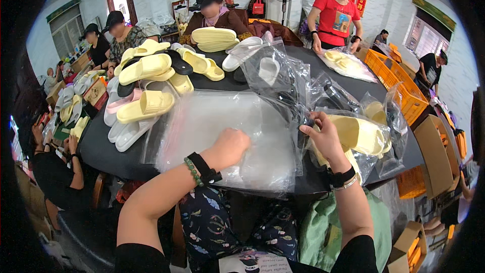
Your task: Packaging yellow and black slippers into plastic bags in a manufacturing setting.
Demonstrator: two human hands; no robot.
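My left hand [230, 146] rests curled on a stack of clear plastic bags [262, 116] in front of me; its fingertips are hidden beneath it. To its right, my right hand [326, 135] has thumb and fingers closed on the edge of a clear plastic bag. Right beside that hand lies a bagged pair of pale yellow slippers [356, 132]. Behind the stack, a crumpled clear bag with a light slipper inside [269, 71] leans up. Left of the stack is a pile of loose slippers, with a yellow slipper [145, 106] on white ones at its near side.
Dark slippers in bags [331, 92] lie behind my right hand. Across the dark table [136, 157] a person in red [336, 17] handles bagged yellow slippers; another sits behind yellow slippers [214, 39]. Orange crates [399, 83] and a cardboard box [435, 156] stand at right. Others work at left.
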